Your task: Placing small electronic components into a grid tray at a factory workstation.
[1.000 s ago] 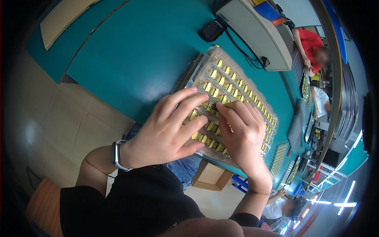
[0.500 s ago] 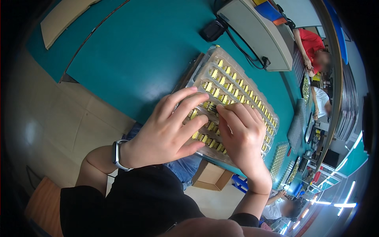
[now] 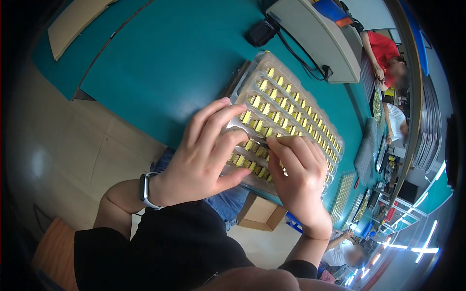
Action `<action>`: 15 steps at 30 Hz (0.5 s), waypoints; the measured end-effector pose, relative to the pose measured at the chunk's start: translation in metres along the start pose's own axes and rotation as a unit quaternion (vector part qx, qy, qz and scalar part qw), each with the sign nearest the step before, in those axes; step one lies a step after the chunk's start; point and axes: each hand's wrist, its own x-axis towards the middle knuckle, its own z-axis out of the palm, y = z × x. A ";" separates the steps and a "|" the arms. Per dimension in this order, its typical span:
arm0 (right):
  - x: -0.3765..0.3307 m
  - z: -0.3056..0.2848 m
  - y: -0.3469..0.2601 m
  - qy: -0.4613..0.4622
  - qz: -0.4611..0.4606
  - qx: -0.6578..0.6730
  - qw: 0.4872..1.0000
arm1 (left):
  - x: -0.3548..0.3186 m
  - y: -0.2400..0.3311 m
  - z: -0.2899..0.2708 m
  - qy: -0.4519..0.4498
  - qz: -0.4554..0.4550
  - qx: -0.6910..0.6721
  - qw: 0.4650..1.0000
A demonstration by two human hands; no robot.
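Note:
A clear plastic tray [image 3: 294, 80] lies on the green table, with rows of small yellow electronic parts [image 3: 270, 72], likely coils or transformers, in its pockets. My left hand [image 3: 201, 155] is open over the tray's near left corner, its fingers spread and curved, with nothing seen between them. My right hand [image 3: 302, 167] is above the middle of the tray. Its thumb and forefinger are pinched together low over the yellow parts. Whatever they hold, if anything, is hidden behind the fingers. On my left wrist sits a watch with a white band [image 3: 146, 190].
Beyond the tray stands a beige metal box [image 3: 318, 41] with black cables and a black adapter [image 3: 262, 33]. Cardboard [image 3: 75, 26] lies at far left. Below the table edge is an open carton [image 3: 262, 213]. Co-workers [image 3: 383, 51] sit along the bench to the right, near more trays [image 3: 343, 194].
My left hand has drawn slightly left, uncovering more yellow parts. My right fingertips are a little lower on the tray, and the dark piece beside them no longer shows.

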 end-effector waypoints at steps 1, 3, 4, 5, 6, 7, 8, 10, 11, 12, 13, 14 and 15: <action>-0.002 0.000 -0.001 -0.004 -0.003 0.007 1.000 | 0.000 0.000 0.000 0.002 -0.003 0.002 1.000; -0.003 -0.001 -0.006 -0.008 -0.003 0.011 1.000 | 0.000 0.001 0.000 0.001 -0.004 -0.003 1.000; -0.003 -0.001 -0.010 -0.007 0.013 0.012 1.000 | -0.001 0.001 0.000 0.000 -0.007 -0.007 1.000; -0.002 -0.001 -0.011 -0.005 0.027 0.015 0.999 | 0.000 0.001 0.000 -0.001 -0.007 -0.007 1.000; -0.002 -0.001 -0.011 -0.005 0.028 0.016 0.999 | 0.000 0.000 0.001 0.000 -0.006 -0.005 1.000; -0.001 0.000 -0.011 -0.006 0.025 0.019 0.999 | 0.000 0.000 0.001 0.001 -0.005 -0.004 1.000; -0.001 0.000 -0.010 -0.005 0.022 0.021 1.000 | 0.000 0.000 0.001 0.000 -0.006 -0.003 1.000; 0.000 0.002 -0.009 -0.004 0.019 0.021 1.000 | 0.000 0.000 0.001 -0.003 -0.007 -0.008 1.000; 0.000 0.002 -0.010 -0.003 0.015 0.020 1.000 | -0.001 -0.001 0.002 -0.003 -0.007 -0.008 1.000; 0.000 0.002 -0.010 -0.003 0.015 0.020 1.000 | -0.001 -0.002 0.002 -0.007 -0.005 -0.008 1.000; 0.001 0.003 -0.010 -0.008 0.010 0.021 1.000 | -0.002 -0.002 0.002 -0.010 -0.004 -0.008 1.000; 0.001 0.003 -0.010 -0.013 0.007 0.021 1.000 | -0.002 -0.002 0.002 -0.010 -0.004 -0.008 1.000; 0.001 0.003 -0.010 -0.013 0.006 0.021 1.000 | -0.002 -0.002 0.003 -0.010 -0.005 -0.009 1.000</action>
